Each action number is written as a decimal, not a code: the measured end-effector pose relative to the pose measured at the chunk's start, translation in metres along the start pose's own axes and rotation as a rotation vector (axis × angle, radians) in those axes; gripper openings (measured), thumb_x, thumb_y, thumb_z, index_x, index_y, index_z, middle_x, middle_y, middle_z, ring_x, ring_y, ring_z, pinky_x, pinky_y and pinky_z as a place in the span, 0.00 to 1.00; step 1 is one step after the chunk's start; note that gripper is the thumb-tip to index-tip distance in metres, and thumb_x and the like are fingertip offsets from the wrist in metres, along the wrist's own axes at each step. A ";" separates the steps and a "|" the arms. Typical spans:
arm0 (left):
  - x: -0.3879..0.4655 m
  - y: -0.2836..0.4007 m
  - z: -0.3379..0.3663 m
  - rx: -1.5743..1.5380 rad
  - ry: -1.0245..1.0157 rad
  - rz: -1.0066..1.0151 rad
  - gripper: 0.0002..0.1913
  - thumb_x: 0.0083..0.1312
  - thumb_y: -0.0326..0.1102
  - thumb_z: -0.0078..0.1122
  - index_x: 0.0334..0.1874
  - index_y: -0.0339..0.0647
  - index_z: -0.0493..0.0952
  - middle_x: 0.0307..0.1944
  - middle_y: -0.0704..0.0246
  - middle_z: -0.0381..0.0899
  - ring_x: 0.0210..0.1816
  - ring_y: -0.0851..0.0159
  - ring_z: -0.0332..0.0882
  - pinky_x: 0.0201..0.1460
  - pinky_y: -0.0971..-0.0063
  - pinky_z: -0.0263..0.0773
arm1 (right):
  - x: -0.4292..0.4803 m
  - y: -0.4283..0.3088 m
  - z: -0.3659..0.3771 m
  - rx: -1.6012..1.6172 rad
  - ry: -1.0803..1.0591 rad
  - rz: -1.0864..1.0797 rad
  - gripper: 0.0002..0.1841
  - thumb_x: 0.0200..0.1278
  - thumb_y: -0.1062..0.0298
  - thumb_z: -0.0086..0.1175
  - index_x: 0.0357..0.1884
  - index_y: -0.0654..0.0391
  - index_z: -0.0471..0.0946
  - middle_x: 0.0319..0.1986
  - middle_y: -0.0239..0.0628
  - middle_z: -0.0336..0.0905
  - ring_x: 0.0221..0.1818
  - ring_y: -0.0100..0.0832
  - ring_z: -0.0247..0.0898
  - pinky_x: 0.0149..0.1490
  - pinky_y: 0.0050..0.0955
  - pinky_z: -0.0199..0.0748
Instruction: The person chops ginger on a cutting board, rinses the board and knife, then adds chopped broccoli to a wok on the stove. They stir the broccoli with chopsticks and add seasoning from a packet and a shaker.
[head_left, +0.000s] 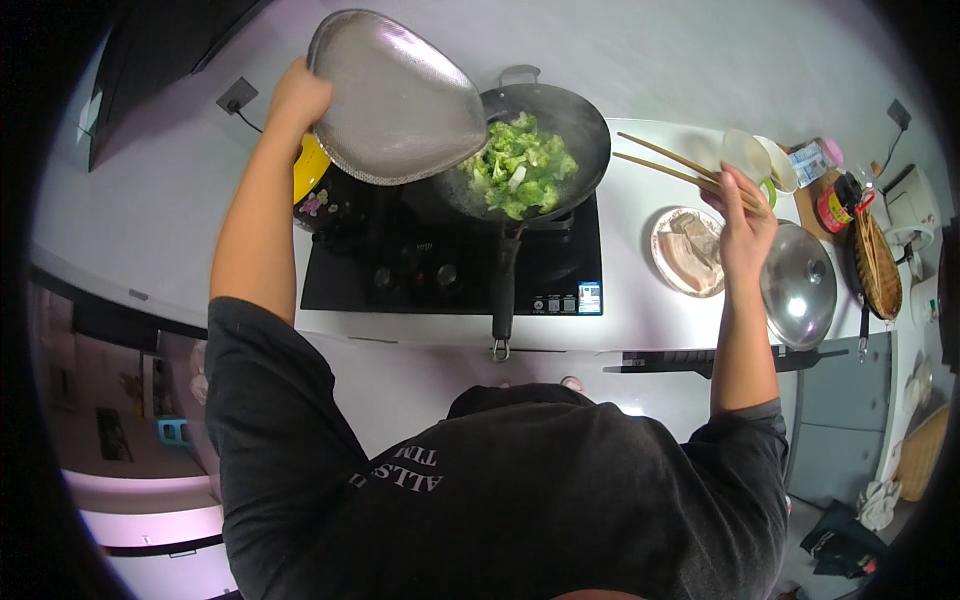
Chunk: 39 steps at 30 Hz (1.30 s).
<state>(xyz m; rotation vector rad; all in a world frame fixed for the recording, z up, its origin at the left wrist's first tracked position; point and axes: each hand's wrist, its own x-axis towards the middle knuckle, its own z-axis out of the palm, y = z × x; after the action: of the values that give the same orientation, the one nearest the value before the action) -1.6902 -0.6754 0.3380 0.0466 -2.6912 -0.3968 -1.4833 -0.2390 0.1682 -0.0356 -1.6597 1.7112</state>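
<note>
My left hand (298, 97) grips the rim of a metal mesh basket (401, 97), tilted beside the wok with its hollow side facing me; no food shows in it. A dark wok (592, 142) sits on the black gas hob (375, 277), its long handle pointing towards me. Chopped broccoli (521, 169) lies heaped in the wok. In my right hand (742, 217) is a pair of long wooden chopsticks (667, 165), tips apart and pointing at the wok, holding nothing. Below that hand a patterned plate (664, 274) carries pale slabs of meat (690, 247).
At the right stand a domed pan lid (799, 285), a red-labelled jar (834, 206), a white bowl (780, 161) and a wicker basket (877, 262). A dark pot with flowers (319, 202) and a yellow container (309, 169) stand left of the hob. The wok handle overhangs the counter's front edge.
</note>
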 end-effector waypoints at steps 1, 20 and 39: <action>-0.010 -0.011 -0.001 -0.098 -0.016 -0.052 0.25 0.55 0.30 0.48 0.57 0.31 0.68 0.40 0.51 0.80 0.34 0.53 0.81 0.29 0.63 0.76 | 0.005 0.004 0.006 -0.017 -0.046 0.022 0.13 0.67 0.68 0.55 0.45 0.68 0.78 0.36 0.41 0.80 0.36 0.29 0.80 0.42 0.25 0.81; -0.262 -0.152 -0.002 -1.641 0.083 -0.766 0.12 0.62 0.25 0.52 0.48 0.35 0.72 0.49 0.63 0.75 0.49 0.61 0.75 0.56 0.67 0.71 | 0.064 0.141 0.200 -0.631 -0.508 -0.219 0.11 0.61 0.63 0.54 0.32 0.61 0.82 0.33 0.46 0.81 0.36 0.46 0.79 0.44 0.34 0.76; -0.339 -0.205 -0.015 -1.594 0.458 -0.867 0.21 0.60 0.23 0.51 0.57 0.36 0.65 0.54 0.62 0.71 0.53 0.61 0.74 0.56 0.66 0.76 | 0.070 0.099 0.205 -0.558 -0.511 -0.089 0.08 0.60 0.66 0.56 0.30 0.59 0.74 0.24 0.42 0.80 0.28 0.35 0.81 0.35 0.32 0.77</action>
<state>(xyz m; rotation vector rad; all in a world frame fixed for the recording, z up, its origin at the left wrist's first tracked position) -1.3807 -0.8450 0.1580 0.6873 -1.1534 -2.2133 -1.6828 -0.3669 0.1473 0.2244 -2.4360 1.1985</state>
